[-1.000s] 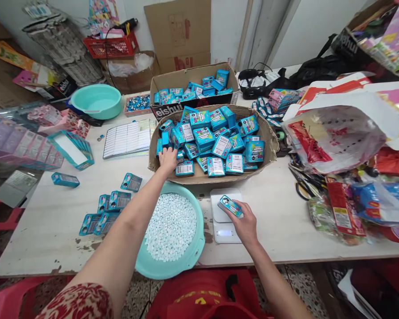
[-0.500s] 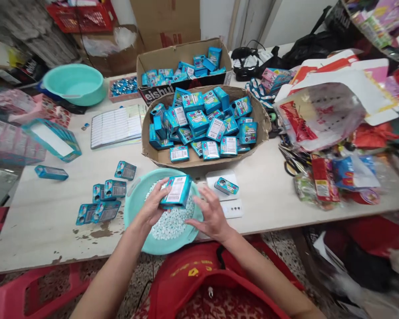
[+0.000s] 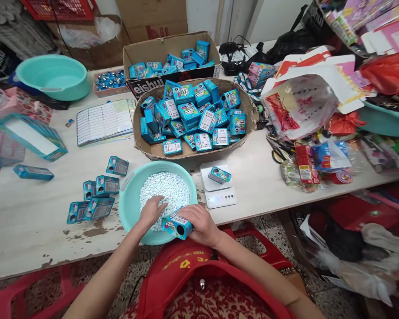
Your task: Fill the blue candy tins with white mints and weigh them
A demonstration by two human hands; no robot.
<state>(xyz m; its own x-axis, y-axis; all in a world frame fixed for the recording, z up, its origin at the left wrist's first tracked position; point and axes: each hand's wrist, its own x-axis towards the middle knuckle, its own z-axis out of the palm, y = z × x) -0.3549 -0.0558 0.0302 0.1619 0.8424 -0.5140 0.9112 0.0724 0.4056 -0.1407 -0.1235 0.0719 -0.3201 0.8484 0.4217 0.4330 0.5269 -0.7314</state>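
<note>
My right hand [image 3: 201,221] grips a small blue candy box [image 3: 175,224], tilted over the near right rim of a turquoise basin [image 3: 126,217]. A dark round hole shows in the box's end. Small white candies [image 3: 166,186] cover the basin's floor. Among them is my left hand [image 3: 152,212], its visible fingers apart and pointing at the box; some fingertips are hidden. To the right, another blue box [image 3: 219,175] lies on a white digital scale [image 3: 221,199]. Several blue boxes with round holes [image 3: 99,208] lie left of the basin.
Behind the basin stands a cut-down carton [image 3: 193,153] heaped with blue boxes, with a second carton [image 3: 169,44] beyond it. Sticker sheets [image 3: 103,122] and another turquoise basin [image 3: 53,79] are at left. Scissors [image 3: 279,153] and candy packets [image 3: 307,164] crowd the right.
The candy box has passed from my left hand to my right and come down toward me. My left hand has dropped among the candies. The view has shifted slightly.
</note>
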